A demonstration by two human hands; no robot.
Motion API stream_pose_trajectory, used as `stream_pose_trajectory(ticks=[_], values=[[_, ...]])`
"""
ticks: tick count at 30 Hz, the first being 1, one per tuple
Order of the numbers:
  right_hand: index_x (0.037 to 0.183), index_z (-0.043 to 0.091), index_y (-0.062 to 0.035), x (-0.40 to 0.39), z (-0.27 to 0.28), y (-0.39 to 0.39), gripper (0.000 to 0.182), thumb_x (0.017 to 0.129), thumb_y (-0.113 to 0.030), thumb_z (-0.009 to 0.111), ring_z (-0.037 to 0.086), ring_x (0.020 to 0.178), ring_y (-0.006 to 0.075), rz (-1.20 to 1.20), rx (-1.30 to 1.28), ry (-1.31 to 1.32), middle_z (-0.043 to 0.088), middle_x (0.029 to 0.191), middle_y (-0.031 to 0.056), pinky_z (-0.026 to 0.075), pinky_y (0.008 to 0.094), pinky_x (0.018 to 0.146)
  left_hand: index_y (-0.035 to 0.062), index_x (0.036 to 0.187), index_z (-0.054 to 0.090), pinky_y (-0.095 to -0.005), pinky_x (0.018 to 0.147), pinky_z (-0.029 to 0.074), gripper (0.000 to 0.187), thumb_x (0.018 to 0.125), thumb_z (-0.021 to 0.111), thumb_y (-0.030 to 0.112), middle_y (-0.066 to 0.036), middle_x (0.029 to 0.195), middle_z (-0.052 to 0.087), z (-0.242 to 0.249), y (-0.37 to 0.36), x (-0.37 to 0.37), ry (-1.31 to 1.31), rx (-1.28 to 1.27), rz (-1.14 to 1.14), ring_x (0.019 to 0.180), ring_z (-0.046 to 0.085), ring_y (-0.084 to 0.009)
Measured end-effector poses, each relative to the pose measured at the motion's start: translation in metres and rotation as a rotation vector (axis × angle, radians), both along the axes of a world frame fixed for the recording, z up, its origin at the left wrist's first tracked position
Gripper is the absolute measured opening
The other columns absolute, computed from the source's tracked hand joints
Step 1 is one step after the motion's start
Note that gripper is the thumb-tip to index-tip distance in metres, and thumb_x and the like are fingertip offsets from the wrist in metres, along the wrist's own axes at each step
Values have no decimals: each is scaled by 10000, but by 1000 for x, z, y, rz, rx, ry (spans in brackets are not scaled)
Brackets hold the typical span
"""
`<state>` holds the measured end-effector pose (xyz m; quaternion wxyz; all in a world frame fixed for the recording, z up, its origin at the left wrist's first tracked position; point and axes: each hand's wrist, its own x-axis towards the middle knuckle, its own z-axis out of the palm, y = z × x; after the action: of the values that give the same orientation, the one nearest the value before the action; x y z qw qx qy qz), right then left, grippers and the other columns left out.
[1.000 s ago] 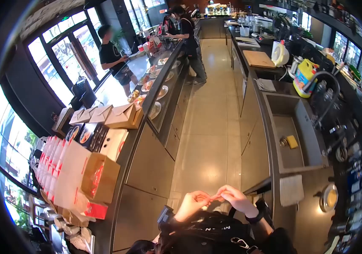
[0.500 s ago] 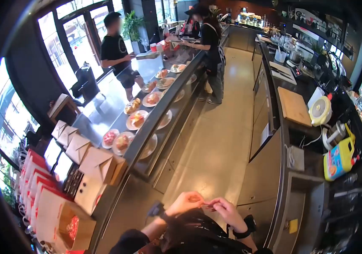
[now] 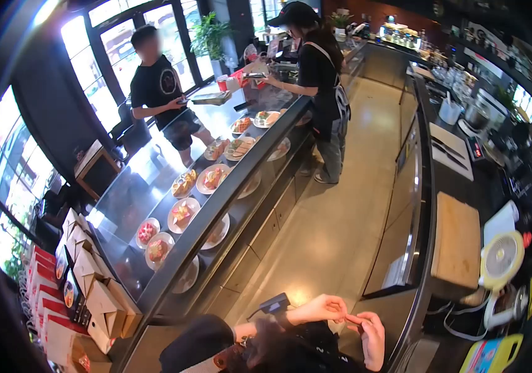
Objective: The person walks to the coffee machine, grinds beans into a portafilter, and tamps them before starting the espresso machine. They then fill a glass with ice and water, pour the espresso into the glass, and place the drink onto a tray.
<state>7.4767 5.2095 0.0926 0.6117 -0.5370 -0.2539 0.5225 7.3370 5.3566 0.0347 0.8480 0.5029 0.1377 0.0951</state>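
My left hand is held out in front of my dark clothing, with its fingers curled in a pinch. My right hand faces it, fingers bent and pressed together, and the fingertips of both hands meet or nearly meet. Whatever is between them, if anything, is too small to make out. A black device is strapped at my left wrist. Both hands are above the aisle floor, between the two counters, apart from any plate or bag.
Left stands a glass display counter with several plated pastries, plus kraft boxes and red-white paper bags. Right, a counter holds a cutting board, a small fan and knives. A co-worker stands in the aisle; another person stands opposite.
My view has moved forward along the aisle and turned. My hands now appear farther right, still fingertip to fingertip. The co-worker and the person opposite look nearer.
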Motion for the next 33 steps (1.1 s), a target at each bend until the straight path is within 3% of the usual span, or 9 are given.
stream_pose_trajectory(ticks=[3, 5, 8, 15, 19, 21, 25, 28, 33], values=[[1065, 509, 13, 75, -13, 86, 219, 891, -113, 468, 559, 947, 131, 251, 72, -83, 625, 963, 73, 411, 252, 837, 23, 951, 561, -235, 746, 481, 156, 833, 627, 102, -50, 851, 622, 17, 60, 31, 75, -19, 130, 796, 597, -105], [1076, 508, 5, 113, 14, 156, 210, 892, -89, 470, 567, 940, 129, 487, 52, -352, 637, 986, 75, 422, 257, 830, 16, 949, 557, -229, 744, 479, 160, 824, 629, 85, -45, 861, 621, 37, 111, 50, 36, -18, 173, 801, 592, -98], [1084, 510, 0, 145, 50, 248, 208, 892, -63, 465, 583, 936, 134, 666, 119, -413, 650, 997, 90, 437, 268, 823, -12, 934, 559, -251, 757, 508, 136, 815, 613, 23, -70, 911, 621, 48, 184, 73, 53, 173, 240, 825, 620, -127], [1088, 494, 7, 234, 7, 417, 204, 903, -67, 450, 579, 971, 152, 734, 129, -433, 614, 1079, 113, 437, 278, 856, -3, 929, 560, -239, 735, 480, 143, 816, 632, 45, -49, 865, 601, 28, 325, 165, 40, 50, 476, 779, 587, -116], [1086, 492, 18, 306, 11, 495, 211, 912, -81, 427, 561, 1020, 156, 598, 96, -88, 608, 1088, 132, 416, 286, 898, -4, 934, 572, -244, 727, 476, 142, 811, 633, 32, -56, 856, 611, 22, 432, 247, 30, 99, 314, 787, 581, -112], [1064, 499, 27, 348, 25, 526, 204, 915, -84, 415, 559, 1032, 166, 519, 45, -168, 610, 1082, 139, 414, 289, 908, -5, 940, 571, -240, 720, 472, 152, 804, 633, 26, -51, 859, 609, 28, 490, 297, 55, 270, 143, 780, 577, -105], [1050, 504, 44, 430, 47, 578, 208, 908, -79, 415, 585, 980, 179, 257, 43, -189, 623, 1045, 151, 420, 268, 894, -4, 881, 579, -213, 692, 459, 99, 797, 619, 30, -20, 832, 608, 52, 578, 410, -20, 92, -78, 771, 561, -72], [1042, 486, 37, 487, 37, 613, 195, 906, -74, 401, 595, 965, 206, 95, 8, -143, 632, 1000, 191, 422, 276, 895, 2, 880, 558, -204, 673, 450, 83, 799, 575, -8, -15, 815, 578, 45, 634, 490, -86, 364, -273, 759, 548, -55], [1056, 471, 50, 573, 14, 709, 202, 901, -59, 401, 595, 971, 237, -100, 58, -56, 607, 1051, 228, 437, 315, 889, 15, 903, 520, -211, 678, 456, 114, 819, 596, 24, -58, 886, 585, 5, 720, 602, -88, -63, -168, 765, 551, -78]])
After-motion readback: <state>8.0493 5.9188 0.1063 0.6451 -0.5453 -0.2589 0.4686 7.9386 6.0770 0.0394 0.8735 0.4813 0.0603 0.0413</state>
